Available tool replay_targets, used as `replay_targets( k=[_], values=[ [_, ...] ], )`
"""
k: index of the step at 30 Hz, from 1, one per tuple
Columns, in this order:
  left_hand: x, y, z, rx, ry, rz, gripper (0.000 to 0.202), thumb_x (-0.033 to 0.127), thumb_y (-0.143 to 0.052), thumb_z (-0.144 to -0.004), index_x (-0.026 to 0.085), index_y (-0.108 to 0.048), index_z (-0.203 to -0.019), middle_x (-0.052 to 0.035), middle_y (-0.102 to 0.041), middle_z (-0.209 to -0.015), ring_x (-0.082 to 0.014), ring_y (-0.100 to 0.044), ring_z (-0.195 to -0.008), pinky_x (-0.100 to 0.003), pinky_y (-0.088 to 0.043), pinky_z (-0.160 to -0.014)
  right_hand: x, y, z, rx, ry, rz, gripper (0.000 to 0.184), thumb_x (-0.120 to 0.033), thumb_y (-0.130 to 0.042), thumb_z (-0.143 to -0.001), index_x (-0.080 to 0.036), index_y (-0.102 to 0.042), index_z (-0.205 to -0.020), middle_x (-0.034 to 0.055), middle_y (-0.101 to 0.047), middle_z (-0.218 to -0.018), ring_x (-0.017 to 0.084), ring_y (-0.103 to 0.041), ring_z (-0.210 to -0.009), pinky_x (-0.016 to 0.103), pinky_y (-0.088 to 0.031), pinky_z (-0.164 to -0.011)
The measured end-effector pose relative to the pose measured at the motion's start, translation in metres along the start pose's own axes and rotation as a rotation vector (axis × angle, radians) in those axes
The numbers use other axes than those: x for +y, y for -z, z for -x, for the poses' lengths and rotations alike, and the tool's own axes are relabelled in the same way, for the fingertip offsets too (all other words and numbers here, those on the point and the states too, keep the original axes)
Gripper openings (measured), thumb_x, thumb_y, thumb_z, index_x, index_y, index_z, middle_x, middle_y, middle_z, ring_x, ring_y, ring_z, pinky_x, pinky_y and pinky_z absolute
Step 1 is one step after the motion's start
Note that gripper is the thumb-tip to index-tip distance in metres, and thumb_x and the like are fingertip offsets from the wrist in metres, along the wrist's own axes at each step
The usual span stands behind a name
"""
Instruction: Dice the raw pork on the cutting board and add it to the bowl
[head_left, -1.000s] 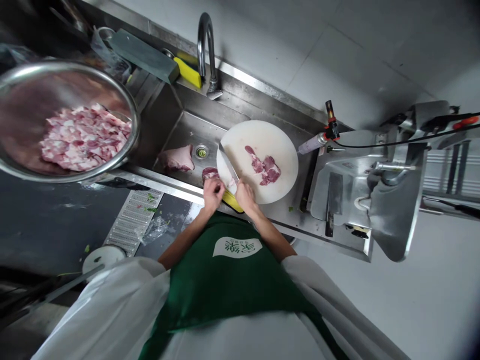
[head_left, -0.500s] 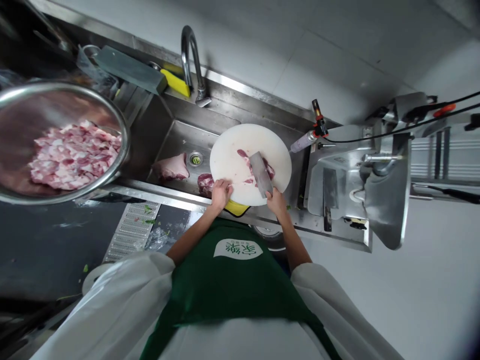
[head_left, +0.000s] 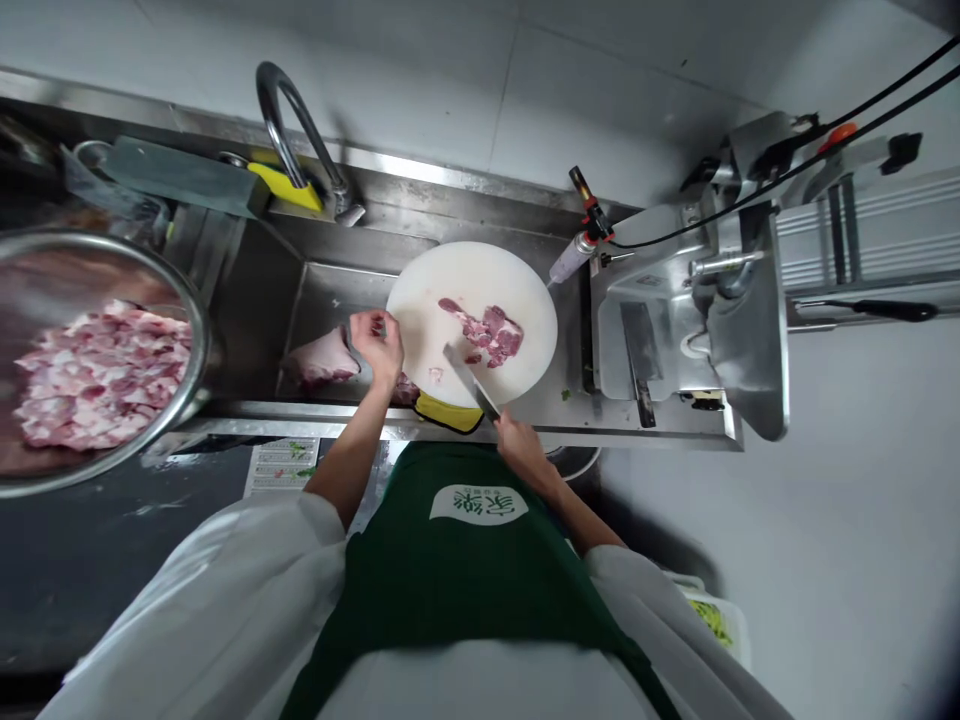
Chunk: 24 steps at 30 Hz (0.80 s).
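My right hand (head_left: pixel 519 440) grips the handle of a cleaver (head_left: pixel 469 378), its blade slanting up and left over the front of a round white cutting board (head_left: pixel 420 290). Raw meat pieces (head_left: pixel 501 333) lie on the board, right of the blade, with small scraps around them. At the board's left edge my left hand (head_left: pixel 379 343) is raised with its fingers curled in; whether anything is in them is hidden. A larger chunk of meat with pale skin (head_left: pixel 326 358) lies in the sink to its left. Another piece of meat (head_left: pixel 406 390) is partly hidden below my left wrist.
A large steel bowl (head_left: pixel 196 310) of cut meat stands at the left. A faucet (head_left: pixel 300 130) rises behind the sink. On the right are a torch (head_left: pixel 577 255), a slicing machine (head_left: pixel 750 330) and a second cleaver (head_left: pixel 640 350). Yellow cloth (head_left: pixel 448 412) shows under the board.
My left hand has lifted off the board's near edge and moved up and left. The cleaver has come off the meat toward the lower left, turned edge-on. The whole view has shifted.
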<state>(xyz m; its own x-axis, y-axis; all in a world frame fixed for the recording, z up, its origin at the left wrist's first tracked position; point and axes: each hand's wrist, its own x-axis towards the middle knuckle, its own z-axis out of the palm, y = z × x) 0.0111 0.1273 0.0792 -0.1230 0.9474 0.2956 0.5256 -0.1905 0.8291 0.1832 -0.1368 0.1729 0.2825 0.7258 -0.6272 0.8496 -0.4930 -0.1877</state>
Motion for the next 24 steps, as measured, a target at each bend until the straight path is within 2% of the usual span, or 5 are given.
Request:
replay_targets(
  k=[3,7,13,18,24],
  values=[
    [-0.012,-0.006,-0.010,-0.150,-0.031,-0.010,0.012,0.019,-0.058,-0.089,0.017,-0.069,-0.093,-0.0066,-0.063,-0.092,-0.0206,-0.057,-0.086,-0.034,-0.049,-0.085,0.019,0.004,0.013,-0.106,0.029,0.048,0.022,-0.024,-0.041,-0.108,-0.016,-0.058,-0.118,0.0136,-0.074,-0.103,0.025,-0.072,-0.094,0.028,-0.042,-0.073],
    [-0.011,-0.050,-0.026,-0.454,-0.180,0.034,0.026,0.014,-0.059,-0.083,0.019,-0.072,-0.105,-0.0095,-0.068,-0.107,-0.0236,-0.060,-0.099,-0.041,-0.047,-0.100,0.040,0.023,0.026,-0.066,0.040,0.104,0.024,-0.026,-0.038,-0.109,-0.015,-0.058,-0.118,0.0122,-0.074,-0.097,0.024,-0.072,-0.089,0.028,-0.041,-0.073],
    [0.008,-0.110,-0.052,-0.858,-0.241,-0.193,0.013,0.016,-0.071,-0.071,0.018,-0.075,-0.084,-0.0111,-0.071,-0.090,-0.0300,-0.062,-0.096,-0.045,-0.049,-0.093,0.007,0.021,-0.003,-0.093,0.174,0.021,0.026,-0.029,-0.041,-0.109,-0.018,-0.059,-0.122,0.0120,-0.074,-0.109,0.025,-0.070,-0.100,0.029,-0.042,-0.081],
    [0.002,-0.097,-0.065,-1.070,-0.165,-0.093,0.013,0.021,-0.079,-0.062,0.019,-0.066,-0.062,-0.0015,-0.061,-0.057,-0.0197,-0.061,-0.068,-0.027,-0.049,-0.069,0.008,0.004,-0.028,-0.042,0.052,-0.113,0.027,-0.027,-0.042,-0.108,-0.015,-0.060,-0.124,0.0133,-0.074,-0.111,0.025,-0.069,-0.103,0.029,-0.042,-0.082],
    [0.037,-0.064,-0.079,-1.065,0.205,0.362,0.027,0.028,-0.087,-0.067,0.013,-0.066,-0.073,-0.0074,-0.072,-0.075,-0.0159,-0.066,-0.062,-0.027,-0.054,-0.058,0.047,0.015,-0.041,0.071,-0.155,-0.140,0.027,-0.026,-0.042,-0.108,-0.011,-0.061,-0.121,0.0147,-0.073,-0.114,0.024,-0.067,-0.107,0.027,-0.041,-0.082]
  ],
)
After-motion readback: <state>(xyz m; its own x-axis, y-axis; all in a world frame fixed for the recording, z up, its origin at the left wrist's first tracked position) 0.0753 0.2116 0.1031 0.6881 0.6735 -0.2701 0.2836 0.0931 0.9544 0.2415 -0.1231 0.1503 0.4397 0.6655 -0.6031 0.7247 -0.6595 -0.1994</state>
